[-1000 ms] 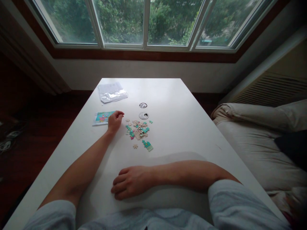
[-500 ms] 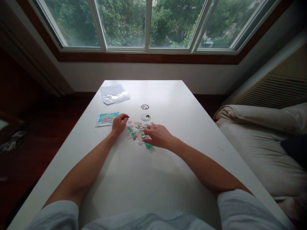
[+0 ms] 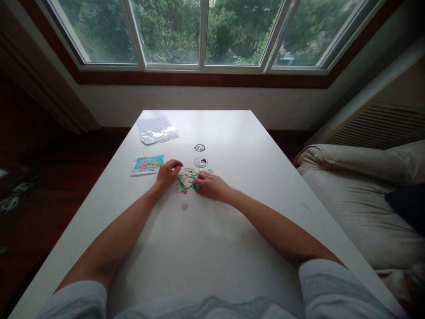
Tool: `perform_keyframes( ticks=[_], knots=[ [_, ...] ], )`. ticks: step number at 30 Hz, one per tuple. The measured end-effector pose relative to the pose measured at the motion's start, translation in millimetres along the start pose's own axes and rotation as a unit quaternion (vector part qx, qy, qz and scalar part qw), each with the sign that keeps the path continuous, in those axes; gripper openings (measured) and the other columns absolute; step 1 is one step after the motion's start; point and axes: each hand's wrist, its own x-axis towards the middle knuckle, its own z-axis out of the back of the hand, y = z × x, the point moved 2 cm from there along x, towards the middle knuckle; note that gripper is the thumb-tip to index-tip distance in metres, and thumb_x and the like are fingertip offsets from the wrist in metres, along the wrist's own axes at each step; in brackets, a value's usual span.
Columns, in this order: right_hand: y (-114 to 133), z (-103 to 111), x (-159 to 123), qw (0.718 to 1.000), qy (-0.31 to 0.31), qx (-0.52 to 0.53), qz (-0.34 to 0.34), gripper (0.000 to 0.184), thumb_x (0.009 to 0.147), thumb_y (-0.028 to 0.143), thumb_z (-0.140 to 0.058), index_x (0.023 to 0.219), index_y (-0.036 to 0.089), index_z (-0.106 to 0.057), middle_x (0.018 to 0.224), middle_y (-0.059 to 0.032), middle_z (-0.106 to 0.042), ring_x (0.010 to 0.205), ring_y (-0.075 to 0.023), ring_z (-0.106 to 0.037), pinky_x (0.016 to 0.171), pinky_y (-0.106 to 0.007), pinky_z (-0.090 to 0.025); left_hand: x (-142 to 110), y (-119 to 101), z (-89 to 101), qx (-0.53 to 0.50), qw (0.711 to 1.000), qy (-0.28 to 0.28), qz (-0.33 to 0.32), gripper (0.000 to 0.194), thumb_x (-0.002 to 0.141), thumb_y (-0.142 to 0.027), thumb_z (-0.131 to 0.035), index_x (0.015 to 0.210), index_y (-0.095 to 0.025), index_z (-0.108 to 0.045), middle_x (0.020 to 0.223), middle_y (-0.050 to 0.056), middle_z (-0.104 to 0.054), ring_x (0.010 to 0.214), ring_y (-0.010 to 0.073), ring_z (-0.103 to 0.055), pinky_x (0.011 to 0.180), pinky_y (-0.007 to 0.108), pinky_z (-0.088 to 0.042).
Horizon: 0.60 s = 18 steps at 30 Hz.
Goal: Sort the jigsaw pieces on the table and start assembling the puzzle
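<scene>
A small heap of jigsaw puzzle pieces [image 3: 187,177] lies on the white table [image 3: 206,248], some showing pale backs and others green or pink faces. My left hand [image 3: 168,173] rests at the heap's left edge, fingers loosely bent and thumb a little apart, with nothing visible in it. From the right, my right hand [image 3: 212,186] reaches over the heap, its bent fingers and thumb touching pieces and hiding some of them. A single pale puzzle piece [image 3: 184,206] sits apart, nearer to me.
Left of my left hand lies a flat pack with a colourful cartoon picture [image 3: 148,164]. A clear plastic bag [image 3: 157,130] is farther back. Two round black-and-white discs [image 3: 200,162] lie beyond the heap. A beige sofa [image 3: 352,199] stands to the right.
My right hand has moved slightly left, and pieces near it have shifted up and left into a tighter heap. My left hand has moved slightly right. One pale piece now lies apart in front.
</scene>
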Motion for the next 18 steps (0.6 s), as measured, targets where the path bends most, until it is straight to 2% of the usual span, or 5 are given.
perform_keyframes(
  ticks=[6, 9, 12, 16, 18],
  knots=[
    [-5, -12, 1, 0.998, -0.035, -0.014, -0.048, 0.020, 0.094, 0.029, -0.065, 0.113, 0.022, -0.068, 0.111, -0.0090, -0.063, 0.104, -0.0223, -0.056, 0.086, -0.031, -0.046, -1, -3, -0.3, 0.021, 0.999, 0.016, -0.025, 0.019, 0.088, -0.023, -0.053, 0.094, -0.023, -0.072, 0.094, 0.004, -0.072, 0.084, 0.0189, -0.065, 0.078, 0.031, -0.051],
    [-9, -14, 2, 0.996, -0.057, -0.020, -0.062, 0.018, 0.097, 0.025, -0.059, 0.113, 0.021, -0.067, 0.111, -0.0095, -0.063, 0.104, -0.0218, -0.055, 0.087, -0.032, -0.046, -2, -9, 3.1, 0.064, 0.991, 0.085, -0.082, 0.016, 0.089, -0.026, -0.057, 0.091, -0.023, -0.072, 0.090, 0.004, -0.069, 0.080, 0.0186, -0.063, 0.077, 0.032, -0.049],
    [-14, -16, 2, 0.994, -0.077, -0.014, -0.075, 0.018, 0.099, 0.023, -0.055, 0.113, 0.022, -0.067, 0.112, -0.0095, -0.063, 0.105, -0.0212, -0.054, 0.088, -0.032, -0.046, -5, -20, 8.2, 0.096, 0.969, 0.171, -0.152, 0.013, 0.086, -0.034, -0.065, 0.092, -0.026, -0.072, 0.092, 0.004, -0.066, 0.083, 0.0198, -0.061, 0.081, 0.033, -0.048],
    [-18, -19, 1, 0.992, -0.093, 0.010, -0.079, 0.016, 0.098, 0.022, -0.056, 0.109, 0.022, -0.068, 0.112, -0.0089, -0.065, 0.106, -0.0210, -0.054, 0.091, -0.033, -0.046, -10, -34, 11.8, 0.120, 0.945, 0.225, -0.205, 0.038, 0.072, -0.045, -0.080, 0.106, -0.030, -0.070, 0.109, 0.006, -0.064, 0.100, 0.0256, -0.060, 0.092, 0.037, -0.045],
    [-18, -19, 1, 0.992, -0.101, 0.022, -0.077, 0.016, 0.098, 0.022, -0.056, 0.108, 0.022, -0.069, 0.111, -0.0089, -0.065, 0.104, -0.0211, -0.054, 0.092, -0.033, -0.045, -12, -38, 10.8, 0.124, 0.941, 0.236, -0.210, 0.044, 0.069, -0.047, -0.083, 0.107, -0.030, -0.069, 0.111, 0.007, -0.063, 0.102, 0.0268, -0.059, 0.093, 0.038, -0.045]
  ],
)
